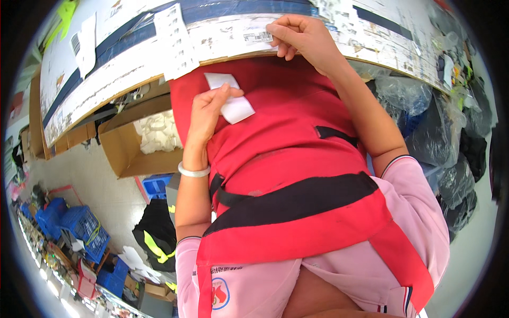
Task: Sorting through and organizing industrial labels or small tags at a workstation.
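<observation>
My left hand (212, 103) is closed in front of the red apron (297, 111), pinching a folded white paper slip (237, 110) between thumb and fingers. Over the near edge of the worn white and blue worktable (212, 37), my right hand (302, 37) is closed, with thumb and forefinger at the corner of a small white barcode label (258, 37). A strip of printed labels (175, 40) lies on the tabletop between the hands' side and the far left, overhanging the near edge.
Another label strip (85, 45) lies at the table's left. Below the table stands an open cardboard box (119, 151) with white contents. Clear and dark plastic bags (429, 127) crowd the right side. Blue crates (85, 228) and a black and yellow garment (156, 233) are at the lower left.
</observation>
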A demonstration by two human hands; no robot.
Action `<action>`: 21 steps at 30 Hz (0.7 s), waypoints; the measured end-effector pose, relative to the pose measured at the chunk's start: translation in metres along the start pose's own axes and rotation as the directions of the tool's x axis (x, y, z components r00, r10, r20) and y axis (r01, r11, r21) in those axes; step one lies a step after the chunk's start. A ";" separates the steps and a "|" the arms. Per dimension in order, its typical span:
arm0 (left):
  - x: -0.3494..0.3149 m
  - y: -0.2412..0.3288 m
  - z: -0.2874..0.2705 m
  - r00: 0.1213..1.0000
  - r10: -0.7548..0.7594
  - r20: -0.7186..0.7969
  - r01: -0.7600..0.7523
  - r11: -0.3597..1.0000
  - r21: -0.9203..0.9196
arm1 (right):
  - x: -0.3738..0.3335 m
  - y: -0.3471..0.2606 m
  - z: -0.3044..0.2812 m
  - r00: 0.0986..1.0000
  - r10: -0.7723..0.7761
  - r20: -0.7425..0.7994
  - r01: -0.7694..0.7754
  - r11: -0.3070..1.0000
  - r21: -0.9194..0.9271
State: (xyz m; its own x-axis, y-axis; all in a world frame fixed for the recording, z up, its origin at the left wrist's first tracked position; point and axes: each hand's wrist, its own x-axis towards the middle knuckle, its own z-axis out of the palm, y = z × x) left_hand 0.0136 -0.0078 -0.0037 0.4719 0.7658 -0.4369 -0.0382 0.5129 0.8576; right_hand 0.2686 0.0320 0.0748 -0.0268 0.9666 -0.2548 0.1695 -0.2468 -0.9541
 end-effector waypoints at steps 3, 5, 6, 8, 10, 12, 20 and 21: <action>-0.002 -0.003 -0.003 0.997 0.067 -0.039 -0.065 0.997 0.047 | -0.010 0.008 -0.040 0.988 -0.057 -0.140 0.058 0.998 0.001; -0.004 -0.002 -0.004 0.999 0.025 -0.046 -0.026 0.999 -0.019 | -0.014 0.016 -0.080 0.948 -0.087 -0.306 0.077 0.996 -0.047; -0.006 0.001 -0.003 0.999 0.034 -0.029 -0.035 0.999 -0.021 | -0.015 0.020 -0.100 0.921 -0.104 -0.376 0.058 0.990 -0.132; -0.003 0.003 -0.001 0.999 0.034 -0.033 -0.036 0.997 -0.066 | -0.015 0.040 -0.130 0.879 -0.127 -0.459 0.027 0.975 -0.219; 0.000 0.006 0.002 0.999 0.025 -0.023 -0.027 0.996 -0.090 | -0.012 0.061 -0.145 0.858 -0.119 -0.500 -0.227 0.785 -0.576; -0.003 0.006 0.000 0.999 0.015 -0.034 -0.019 0.994 -0.112 | -0.011 0.060 -0.145 0.847 -0.141 -0.512 -0.252 0.741 -0.622; -0.061 -0.019 -0.093 0.982 0.092 -0.167 -0.170 0.819 -0.548 | -0.031 0.063 -0.153 0.781 -0.149 -0.607 0.035 0.980 -0.195; -0.069 -0.034 -0.122 0.990 0.119 -0.080 -0.143 0.760 -0.634 | -0.034 0.063 -0.156 0.776 -0.153 -0.612 0.040 0.980 -0.194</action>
State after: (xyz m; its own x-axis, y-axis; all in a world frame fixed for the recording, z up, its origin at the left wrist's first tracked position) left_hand -0.1256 -0.0310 -0.0360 0.3915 0.8503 -0.3518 -0.6550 0.5261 0.5424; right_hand 0.4339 -0.0059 0.0481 0.5565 0.8297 0.0443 0.3563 -0.1901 -0.9148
